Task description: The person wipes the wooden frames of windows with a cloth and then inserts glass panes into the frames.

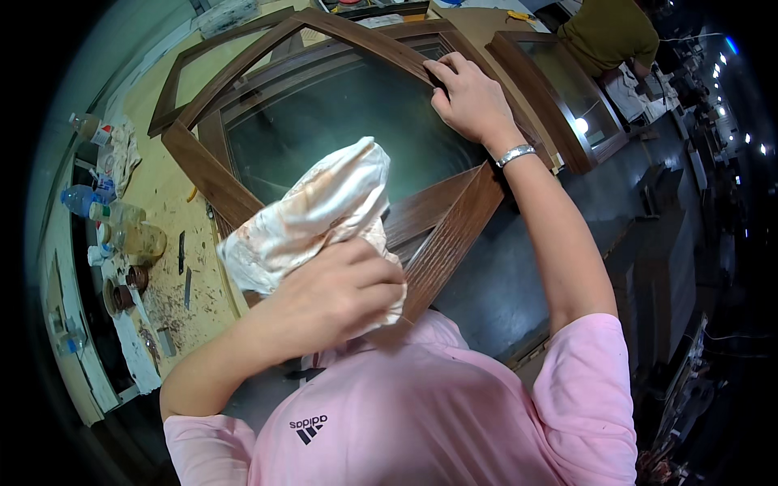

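My left hand (336, 293) is closed around a bunched white cloth (316, 206) with brownish stains, held up over the near left part of a brown wooden frame (212, 180). The frame is tilted and has several sides. My right hand (474, 101) grips its upper right bar, fingers hooked over the edge. A silvery bracelet (515, 155) circles my right wrist. Beneath the frame lies a glazed brown panel (324, 134) with dark, greenish glass. The cloth hides part of the frame's near left side.
The worktable (198, 243) is pale and spotted with dark stains. Along its left side stand several bottles, among them a blue one (79, 200) and a jar of yellowish liquid (139, 240). Another glazed frame (559, 101) stands at the right, near another person (612, 36).
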The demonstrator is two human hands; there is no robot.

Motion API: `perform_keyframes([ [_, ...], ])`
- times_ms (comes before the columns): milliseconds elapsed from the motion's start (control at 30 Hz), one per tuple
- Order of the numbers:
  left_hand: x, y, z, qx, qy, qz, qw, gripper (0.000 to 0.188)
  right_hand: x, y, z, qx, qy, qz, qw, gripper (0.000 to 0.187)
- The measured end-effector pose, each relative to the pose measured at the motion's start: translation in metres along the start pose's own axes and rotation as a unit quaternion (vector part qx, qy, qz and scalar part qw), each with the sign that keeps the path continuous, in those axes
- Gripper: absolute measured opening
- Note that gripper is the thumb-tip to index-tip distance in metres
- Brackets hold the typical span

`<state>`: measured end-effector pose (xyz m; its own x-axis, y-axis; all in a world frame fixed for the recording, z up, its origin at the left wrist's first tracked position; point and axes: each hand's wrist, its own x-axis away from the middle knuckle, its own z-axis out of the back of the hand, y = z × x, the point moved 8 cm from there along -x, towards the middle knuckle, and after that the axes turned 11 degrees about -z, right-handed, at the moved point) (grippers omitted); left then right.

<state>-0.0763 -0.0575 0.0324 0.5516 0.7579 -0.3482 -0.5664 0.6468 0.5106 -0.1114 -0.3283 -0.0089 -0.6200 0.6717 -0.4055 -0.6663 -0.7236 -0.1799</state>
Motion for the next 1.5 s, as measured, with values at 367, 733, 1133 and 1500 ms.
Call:
perform_keyframes([
  [367,-0.005,-0.012,-0.006,-0.073,0.008,0.036,0.997,0.02,0.001,-0.002,-0.002,0.005,0.0,0.003,1.0,0.039],
  [733,0.031,-0.022,0.099,-0.176,0.236,0.121,0.948,0.029,0.002,0.001,-0.001,-0.023,0.018,0.008,1.0,0.034],
  [1133,0.0,0.006,0.136,-0.198,0.293,0.038,0.935,0.017,0.047,-0.146,0.089,-0.554,-0.118,0.121,0.815,0.025],
  [1500,0.036,0.014,0.145,-0.116,0.448,0.145,0.874,0.005,-0.003,-0.064,0.138,-0.639,-0.031,-0.161,0.751,0.012],
])
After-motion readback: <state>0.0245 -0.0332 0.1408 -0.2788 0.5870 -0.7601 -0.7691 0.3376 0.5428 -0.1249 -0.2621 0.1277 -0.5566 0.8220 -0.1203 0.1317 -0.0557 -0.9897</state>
